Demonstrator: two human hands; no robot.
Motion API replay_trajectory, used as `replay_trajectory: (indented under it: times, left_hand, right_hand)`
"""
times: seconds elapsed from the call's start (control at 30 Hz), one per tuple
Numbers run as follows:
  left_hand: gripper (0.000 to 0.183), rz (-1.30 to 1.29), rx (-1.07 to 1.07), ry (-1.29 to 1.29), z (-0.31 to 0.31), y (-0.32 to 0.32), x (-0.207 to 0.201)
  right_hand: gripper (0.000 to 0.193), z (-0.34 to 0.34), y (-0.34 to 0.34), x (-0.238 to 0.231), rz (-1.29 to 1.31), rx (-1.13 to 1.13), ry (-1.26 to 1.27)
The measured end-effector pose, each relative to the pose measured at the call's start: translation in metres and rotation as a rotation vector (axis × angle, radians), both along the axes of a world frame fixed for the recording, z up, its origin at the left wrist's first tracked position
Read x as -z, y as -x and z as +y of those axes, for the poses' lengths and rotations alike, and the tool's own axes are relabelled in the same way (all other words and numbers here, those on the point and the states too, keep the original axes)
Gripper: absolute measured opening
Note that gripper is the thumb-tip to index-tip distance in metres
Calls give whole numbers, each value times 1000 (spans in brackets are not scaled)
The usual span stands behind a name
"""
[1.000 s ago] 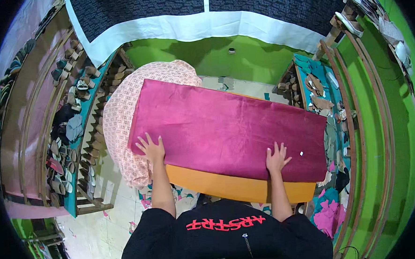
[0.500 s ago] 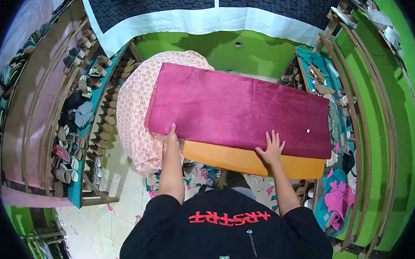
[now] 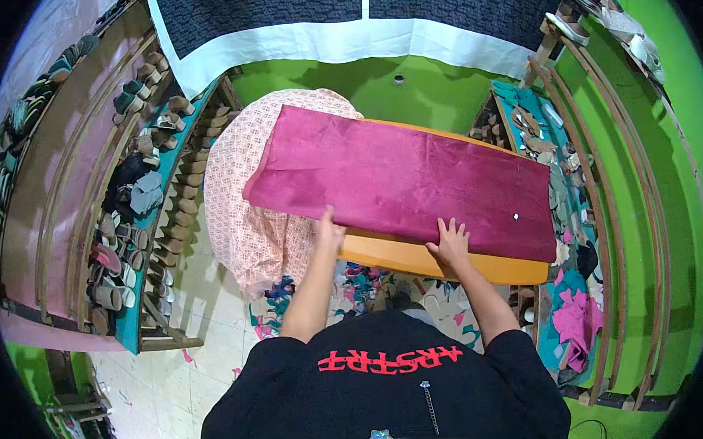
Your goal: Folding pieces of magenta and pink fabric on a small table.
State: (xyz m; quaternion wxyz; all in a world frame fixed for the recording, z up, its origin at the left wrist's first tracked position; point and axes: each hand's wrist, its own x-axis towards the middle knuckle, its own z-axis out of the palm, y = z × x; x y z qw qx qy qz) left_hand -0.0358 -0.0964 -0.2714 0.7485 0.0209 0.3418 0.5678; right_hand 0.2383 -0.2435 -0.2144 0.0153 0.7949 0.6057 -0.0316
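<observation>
A long piece of folded maroon cloth [image 3: 413, 176] lies over an orange-yellow board or tabletop [image 3: 481, 270], which shows along the near edge and in a thin strip at the far edge. My left hand [image 3: 331, 232] is at the cloth's near edge, left of the middle. One digit rests on top; the others are mostly hidden, apparently pinching the edge. Further right, my right hand [image 3: 450, 246] lies with its fingers spread on the near edge of the cloth. The cloth's left end overlaps a pale pink patterned cloth [image 3: 234, 186], draped over something round.
A teal-topped rack [image 3: 166, 162] on the left carries shoes and shoe lasts [image 3: 178, 219]. The teal bench [image 3: 520, 103] on the right holds scraps, including bright pink pieces [image 3: 573, 319]. Wooden rails [image 3: 627, 165] run along the right wall. Offcuts litter the tiled floor [image 3: 194, 395].
The maroon cloth has shifted away from me, so the board's far edge now shows. My left hand has moved right along the near edge; my right hand is slightly farther away.
</observation>
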Motion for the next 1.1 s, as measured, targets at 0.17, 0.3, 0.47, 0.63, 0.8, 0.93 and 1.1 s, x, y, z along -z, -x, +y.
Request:
replay_trajectory:
  times: [0.17,0.3,0.47,0.63,0.8,0.93,1.1]
  left_hand:
    - [38,93,287,58,-75,-89,-14]
    - [55,473,349,255,-87,-111,-21]
    - [43,455,121,278,-103,-91,-3]
    - [38,351,238,165,-116,-71,-2]
    - [29,350,162,130,-122,-80,-18]
    - [38,269,103,86,-124,-77,-12]
    - [46,235,278,74,-127,-72,-26]
  right_hand:
    - [43,4,1,35,-150,-151,-171]
    - [43,-5,49,28,-171,-172,-149]
    - [47,28,51,-40,219,-170,216]
    - [47,120,-21,-46,329,-93,48]
    - [56,196,-83,-6,237,-20,135]
    - [74,208,-100,19,249,-122,72]
    - [94,222,-110,17,164,-143,145]
